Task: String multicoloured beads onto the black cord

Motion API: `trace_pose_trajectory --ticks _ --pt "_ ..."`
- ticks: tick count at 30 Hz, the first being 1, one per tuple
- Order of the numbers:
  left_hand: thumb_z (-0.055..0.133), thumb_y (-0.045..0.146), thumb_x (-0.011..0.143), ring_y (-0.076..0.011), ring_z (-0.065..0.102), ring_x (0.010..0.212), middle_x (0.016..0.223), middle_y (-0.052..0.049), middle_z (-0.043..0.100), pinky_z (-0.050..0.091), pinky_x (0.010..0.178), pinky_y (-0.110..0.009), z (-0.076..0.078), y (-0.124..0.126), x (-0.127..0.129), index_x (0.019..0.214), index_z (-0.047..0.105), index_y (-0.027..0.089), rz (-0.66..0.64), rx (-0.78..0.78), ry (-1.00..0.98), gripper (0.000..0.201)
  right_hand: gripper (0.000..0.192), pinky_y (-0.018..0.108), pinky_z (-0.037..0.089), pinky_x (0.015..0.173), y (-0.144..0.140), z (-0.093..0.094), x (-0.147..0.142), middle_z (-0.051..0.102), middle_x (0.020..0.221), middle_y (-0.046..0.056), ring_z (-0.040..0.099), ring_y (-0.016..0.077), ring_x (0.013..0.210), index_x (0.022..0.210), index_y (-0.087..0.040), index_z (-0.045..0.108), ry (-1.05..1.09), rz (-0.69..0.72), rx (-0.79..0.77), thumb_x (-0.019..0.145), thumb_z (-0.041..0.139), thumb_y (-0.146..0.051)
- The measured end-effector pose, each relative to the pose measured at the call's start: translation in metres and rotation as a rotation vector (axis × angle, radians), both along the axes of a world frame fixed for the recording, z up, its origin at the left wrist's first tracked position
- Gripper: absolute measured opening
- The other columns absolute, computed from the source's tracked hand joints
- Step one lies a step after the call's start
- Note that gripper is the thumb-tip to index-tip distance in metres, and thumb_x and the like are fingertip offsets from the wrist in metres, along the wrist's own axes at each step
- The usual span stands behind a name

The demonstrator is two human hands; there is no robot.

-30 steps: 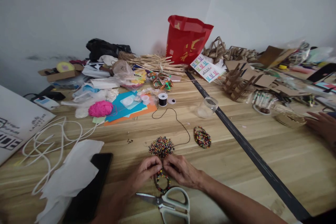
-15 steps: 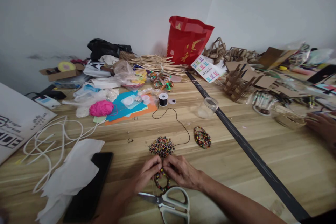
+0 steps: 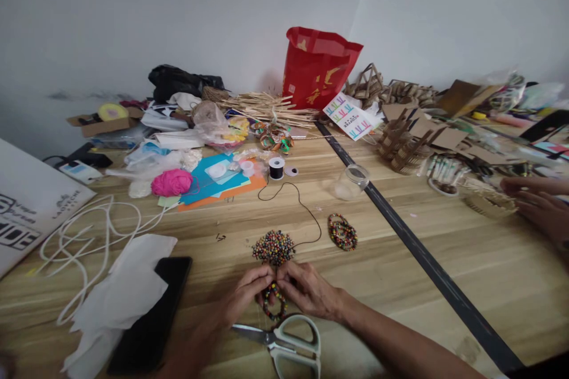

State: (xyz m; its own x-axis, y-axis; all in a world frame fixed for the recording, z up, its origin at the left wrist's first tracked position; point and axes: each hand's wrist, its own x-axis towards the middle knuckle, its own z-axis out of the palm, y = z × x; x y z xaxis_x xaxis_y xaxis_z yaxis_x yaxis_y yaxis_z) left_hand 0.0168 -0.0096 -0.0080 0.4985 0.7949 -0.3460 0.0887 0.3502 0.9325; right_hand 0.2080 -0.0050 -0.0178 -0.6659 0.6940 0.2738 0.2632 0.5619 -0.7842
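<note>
Both hands meet at the front middle of the table, at the top of a loop of colourful beads, a beaded bracelet [image 3: 276, 311]. My left hand [image 3: 252, 288] pinches at the bracelet's top from the left. Opposite it, my right hand [image 3: 310, 289] pinches at the same spot; the fingertips hide the cord ends. Just beyond the fingers lies a pile of loose beads [image 3: 273, 246]. A black cord [image 3: 317, 222] runs from the pile to a spool [image 3: 276, 168]. Scissors [image 3: 284, 340] with pale handles lie just below the bracelet. Finished-looking beaded bracelets [image 3: 342, 232] rest in a stack to the right.
A clear jar [image 3: 352, 182] stands beyond the bracelets, beside a dark strip [image 3: 413, 249] across the table. Left are a phone-like black slab [image 3: 153, 320], white paper [image 3: 120, 290] and a white cable [image 3: 106, 225]. Another person's hands [image 3: 540, 204] are at the far right, by a small basket [image 3: 491, 204].
My hands keep nearly the same pinch, and the bracelet has shifted only slightly. At the far right, the other person's hands have moved, and a second hand now shows.
</note>
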Motion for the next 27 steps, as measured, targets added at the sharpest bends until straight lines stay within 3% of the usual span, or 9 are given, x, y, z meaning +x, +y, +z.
trace_pose_trajectory --ticks 4,7,14,19,27 --pt "0.06 0.061 0.07 -0.0136 0.053 0.055 0.056 0.0 0.058 0.038 0.051 -0.021 -0.0026 0.0006 -0.0004 0.068 0.058 0.014 0.031 -0.018 -0.019 0.046 0.012 0.022 0.042 0.062 -0.0015 0.0024 -0.0006 0.057 0.073 0.003 0.052 0.0126 0.064 0.087 -0.018 0.046 0.005 0.079 0.116 0.094 0.037 -0.02" --pt "0.058 0.062 0.071 -0.0133 0.053 0.053 0.056 0.0 0.06 0.038 0.05 -0.022 -0.0028 0.0004 -0.0011 0.068 0.058 0.015 0.043 -0.04 -0.042 0.048 0.014 0.024 0.044 0.069 -0.0025 0.0038 -0.0006 0.06 0.078 0.005 0.056 0.0138 0.072 0.088 -0.019 0.046 0.026 0.108 0.12 0.096 0.035 -0.021" --pt "0.059 0.058 0.075 -0.0118 0.053 0.054 0.061 -0.001 0.062 0.04 0.052 -0.021 -0.0011 0.0004 -0.0027 0.073 0.059 0.014 -0.009 0.005 -0.034 0.044 0.017 0.021 0.042 0.063 -0.0001 0.0026 0.0019 0.056 0.074 0.001 0.052 0.0109 0.066 0.09 -0.018 0.048 0.058 -0.006 -0.017 0.098 0.034 -0.025" --pt "0.068 0.051 0.07 -0.0104 0.052 0.054 0.061 0.002 0.057 0.04 0.052 -0.021 -0.0032 0.002 -0.0031 0.075 0.057 0.014 -0.014 0.058 -0.034 0.039 0.018 0.021 0.038 0.062 0.0001 0.0009 0.0022 0.051 0.073 0.0 0.047 0.0108 0.065 0.09 -0.018 0.048 0.025 -0.024 -0.023 0.098 0.034 -0.027" --pt "0.066 0.054 0.071 -0.0107 0.051 0.053 0.059 0.002 0.055 0.038 0.05 -0.021 -0.0025 0.0011 -0.0029 0.076 0.056 0.014 -0.006 0.056 -0.032 0.041 0.017 0.023 0.038 0.062 0.0011 0.0017 0.0025 0.049 0.073 0.0 0.045 0.0122 0.064 0.091 -0.019 0.045 -0.045 0.004 0.041 0.098 0.03 -0.023"
